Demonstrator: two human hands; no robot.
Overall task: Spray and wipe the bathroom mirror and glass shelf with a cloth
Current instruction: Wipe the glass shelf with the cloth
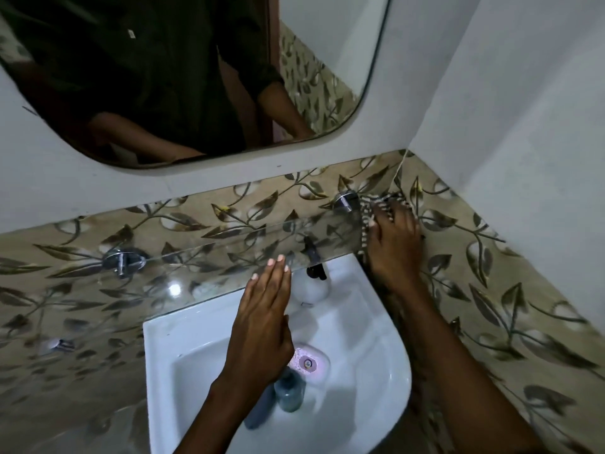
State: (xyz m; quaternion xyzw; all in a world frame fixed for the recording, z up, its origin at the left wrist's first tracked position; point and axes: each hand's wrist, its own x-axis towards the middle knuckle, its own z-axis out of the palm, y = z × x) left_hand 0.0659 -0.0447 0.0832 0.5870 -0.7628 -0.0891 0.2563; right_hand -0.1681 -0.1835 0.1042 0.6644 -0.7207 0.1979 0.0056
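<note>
Our right hand [391,237] presses a striped cloth [368,209] on the glass shelf [203,267]; our left hand [262,326] hovers flat, fingers released, above the sink [183,362].

Both forearms bare, no sleeves visible past the wrists. Left hand [262,322]: pale polish on the fingernails. Right hand [394,244]: no rings or watch seen.

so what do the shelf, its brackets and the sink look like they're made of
Shelf: clear glass, glossy; the leaf tiles show through it and a light glints on it.
Brackets: apparently chromed metal, mirror-bright.
Sink: probably glazed white ceramic, smooth with soft reflections.
</note>
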